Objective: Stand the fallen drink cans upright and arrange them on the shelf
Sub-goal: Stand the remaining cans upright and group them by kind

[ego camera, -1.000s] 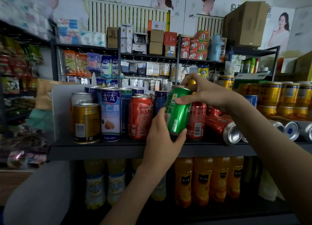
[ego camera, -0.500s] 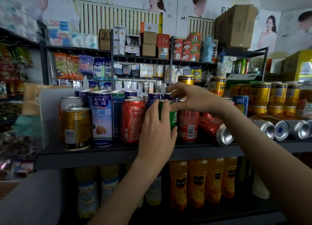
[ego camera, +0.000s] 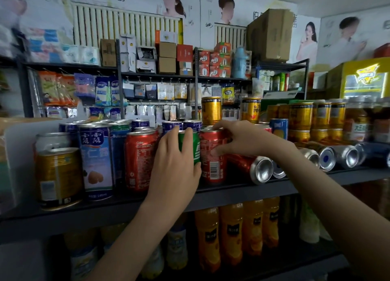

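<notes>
A green can [ego camera: 191, 146] stands upright on the dark shelf [ego camera: 263, 191] between two upright red cans. My left hand [ego camera: 175, 171] grips the green can from the front and hides its lower part. My right hand [ego camera: 240, 139] holds the red can [ego camera: 213, 166] just right of it, fingers over the top and thumb on the front. Right of that, a red can [ego camera: 251, 164] lies on its side with its silver bottom toward me. Further right lie several more fallen cans [ego camera: 337, 157].
Upright blue, gold and red cans [ego camera: 97, 160] fill the shelf's left part. Stacked gold cans [ego camera: 299, 120] stand at the back right. Orange juice bottles [ego camera: 232, 234] stand on the shelf below. A white divider [ego camera: 19, 133] closes the left end.
The green can was tilted in the air and now stands on the shelf between the red cans. My right hand left its top and took hold of the red can beside it.
</notes>
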A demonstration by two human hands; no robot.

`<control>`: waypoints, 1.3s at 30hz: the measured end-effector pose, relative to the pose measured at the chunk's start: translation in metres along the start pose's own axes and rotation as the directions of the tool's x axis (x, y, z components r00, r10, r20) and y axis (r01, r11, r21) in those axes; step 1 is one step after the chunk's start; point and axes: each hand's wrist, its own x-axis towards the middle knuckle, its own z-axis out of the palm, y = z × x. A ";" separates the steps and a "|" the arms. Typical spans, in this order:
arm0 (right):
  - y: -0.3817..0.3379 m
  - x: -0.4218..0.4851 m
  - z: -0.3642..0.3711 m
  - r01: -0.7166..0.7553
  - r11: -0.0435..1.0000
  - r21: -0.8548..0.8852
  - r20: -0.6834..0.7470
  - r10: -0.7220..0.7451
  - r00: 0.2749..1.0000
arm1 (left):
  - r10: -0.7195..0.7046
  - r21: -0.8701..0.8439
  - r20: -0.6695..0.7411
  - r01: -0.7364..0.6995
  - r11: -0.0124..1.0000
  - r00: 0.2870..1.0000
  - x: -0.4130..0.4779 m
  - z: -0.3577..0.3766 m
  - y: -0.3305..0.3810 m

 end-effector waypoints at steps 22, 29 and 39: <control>0.084 0.096 -0.055 0.079 0.929 0.361 -0.149 -0.026 0.989 | -0.070 0.171 0.213 0.034 0.985 0.974 0.136 -0.011 0.033; 0.079 0.148 -0.041 0.017 0.925 0.379 -0.073 0.012 0.997 | -0.122 0.268 0.326 0.032 0.963 0.937 0.159 -0.004 0.030; 0.075 0.172 -0.029 -0.079 0.911 0.405 0.033 0.071 0.997 | -0.113 0.254 0.387 0.012 0.967 0.915 0.175 0.004 0.003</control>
